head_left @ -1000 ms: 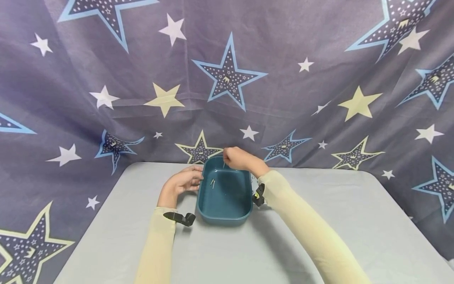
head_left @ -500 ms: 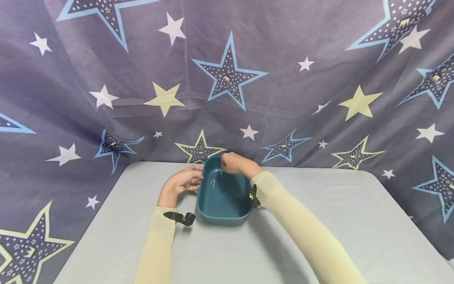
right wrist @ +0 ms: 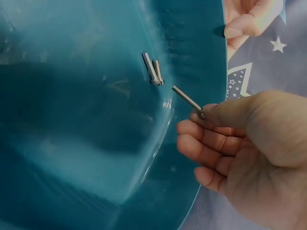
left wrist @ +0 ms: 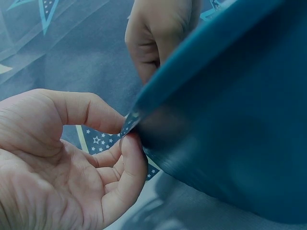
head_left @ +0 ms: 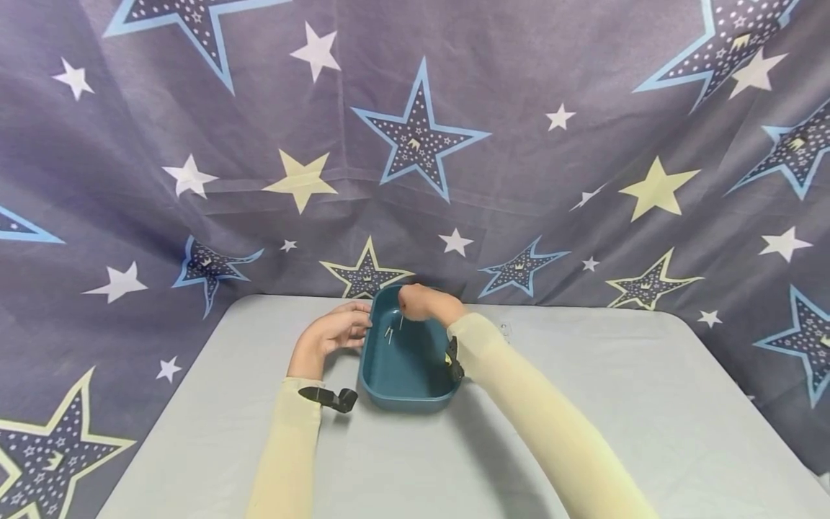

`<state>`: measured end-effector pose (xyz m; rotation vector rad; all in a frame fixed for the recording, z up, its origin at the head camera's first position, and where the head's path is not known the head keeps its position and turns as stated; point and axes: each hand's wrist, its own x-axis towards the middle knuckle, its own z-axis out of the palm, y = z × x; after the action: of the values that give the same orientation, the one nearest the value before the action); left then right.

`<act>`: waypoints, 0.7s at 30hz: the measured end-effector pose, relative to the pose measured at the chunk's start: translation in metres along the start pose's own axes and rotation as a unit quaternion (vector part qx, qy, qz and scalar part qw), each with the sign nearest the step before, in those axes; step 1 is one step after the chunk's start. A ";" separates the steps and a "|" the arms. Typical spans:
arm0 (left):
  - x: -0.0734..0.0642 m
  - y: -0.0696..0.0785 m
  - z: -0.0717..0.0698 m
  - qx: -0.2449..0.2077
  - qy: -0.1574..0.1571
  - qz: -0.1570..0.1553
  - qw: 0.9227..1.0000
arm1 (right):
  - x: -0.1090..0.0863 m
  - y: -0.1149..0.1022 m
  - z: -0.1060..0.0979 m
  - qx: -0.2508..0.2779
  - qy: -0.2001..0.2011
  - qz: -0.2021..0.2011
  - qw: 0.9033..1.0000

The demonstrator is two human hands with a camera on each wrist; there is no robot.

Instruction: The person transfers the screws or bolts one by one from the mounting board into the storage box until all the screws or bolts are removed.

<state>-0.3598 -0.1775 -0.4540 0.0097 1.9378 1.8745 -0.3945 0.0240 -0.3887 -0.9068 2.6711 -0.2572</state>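
Note:
A deep blue-green plastic box point(head_left: 415, 371) with rounded corners stands on the table. My left hand point(head_left: 336, 330) pinches its left rim between thumb and fingers, plain in the left wrist view. Over the far part of the box, my right hand point(head_left: 423, 302) holds a silver screw point(right wrist: 188, 99) by its end between thumb and forefinger; the screw's free end points into the box. Two more screws, one longer point(right wrist: 149, 66) and one shorter point(right wrist: 158, 72), lie side by side on the box floor near the left wall, just beyond the held one.
A pale grey cloth covers the table point(head_left: 616, 404). To the right of the box lies a small see-through item point(head_left: 505, 330), too small to make out. A star-patterned curtain point(head_left: 415, 216) hangs right behind the table's far edge.
My right hand has moved left and nearer from the box's far rim, bringing the screw down toward the two lying screws. The left hand and the box have stayed put.

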 end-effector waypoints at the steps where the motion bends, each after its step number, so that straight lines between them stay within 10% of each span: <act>1: 0.000 0.000 -0.001 0.000 -0.003 0.003 1.000 | 0.002 -0.001 0.001 -0.001 -0.004 0.004 1.000; 21: -0.001 -0.002 -0.005 -0.005 -0.012 0.018 1.000 | 0.011 -0.006 0.019 0.025 -0.050 0.055 0.997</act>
<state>-0.3598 -0.1825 -0.4556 0.0641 1.9243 1.8985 -0.3928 0.0115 -0.4070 -0.7350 2.6002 -0.2464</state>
